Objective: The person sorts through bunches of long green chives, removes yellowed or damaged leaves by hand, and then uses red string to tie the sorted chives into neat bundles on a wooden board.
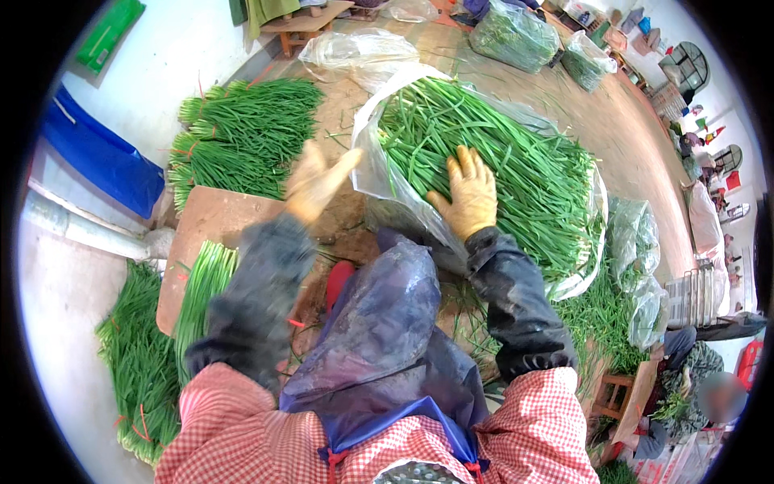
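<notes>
A large heap of long green chives (524, 181) lies in a clear plastic bag (368, 145) with its white edge spread open in front of me. My right hand (469, 198), in a yellowish glove, rests flat on the near side of the heap, fingers stretched. To the left of the bag, my left hand (316, 184) is in the air, gloved too and smeared by motion; its fingers look spread and nothing shows in them. Below my left forearm, a bunch of chives (201, 282) lies on a brown board (230, 210), partly hidden by the sleeve.
Tied chive bundles (246, 125) are stacked beyond the board, and more bundles (137, 363) lie by the left wall. Loose chives (601, 319) and filled clear bags (633, 234) cover the floor at right. A co-worker (693, 387) sits at lower right.
</notes>
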`<state>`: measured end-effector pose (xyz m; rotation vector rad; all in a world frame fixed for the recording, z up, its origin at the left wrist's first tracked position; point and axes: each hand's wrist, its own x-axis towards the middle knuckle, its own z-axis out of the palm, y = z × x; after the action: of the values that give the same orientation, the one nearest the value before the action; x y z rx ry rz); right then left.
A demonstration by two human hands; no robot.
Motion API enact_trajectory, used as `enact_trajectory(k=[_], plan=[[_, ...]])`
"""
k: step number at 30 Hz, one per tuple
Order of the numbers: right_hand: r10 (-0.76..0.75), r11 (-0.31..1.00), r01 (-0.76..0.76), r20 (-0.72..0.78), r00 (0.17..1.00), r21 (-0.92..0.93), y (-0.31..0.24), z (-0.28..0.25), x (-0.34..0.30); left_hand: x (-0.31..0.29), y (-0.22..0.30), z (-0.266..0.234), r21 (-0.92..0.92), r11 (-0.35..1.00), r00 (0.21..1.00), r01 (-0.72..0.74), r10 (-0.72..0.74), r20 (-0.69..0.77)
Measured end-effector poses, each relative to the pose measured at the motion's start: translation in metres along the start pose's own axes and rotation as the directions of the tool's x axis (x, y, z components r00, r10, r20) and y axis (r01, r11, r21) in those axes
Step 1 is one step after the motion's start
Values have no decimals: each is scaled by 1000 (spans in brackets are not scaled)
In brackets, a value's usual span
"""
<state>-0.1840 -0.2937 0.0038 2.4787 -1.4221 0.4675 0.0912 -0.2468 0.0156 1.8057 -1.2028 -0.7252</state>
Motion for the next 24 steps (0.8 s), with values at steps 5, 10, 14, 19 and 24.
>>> enact_trajectory(k=[5,10,14,19,24], plan=[[-47,999,44,128,991,28,-14,24,-24,91,-10,79,-74,988,990,132,-128,65],[117,991,-122,83,990,52,-12,17,-27,107,-31,99,-316,915,964,252,-266,-1],[168,986,-163,143,975,-44,-16,20,-34,119,-63,104,-802,389,887,453,-292,358],[181,982,-169,186,966,-80,-14,24,-18,121,-134,141,-916,59,912,397,-138,386],[114,993,-116,180,977,2,18,29,-15,94,-109,143,-894,438,995,92,1,102]])
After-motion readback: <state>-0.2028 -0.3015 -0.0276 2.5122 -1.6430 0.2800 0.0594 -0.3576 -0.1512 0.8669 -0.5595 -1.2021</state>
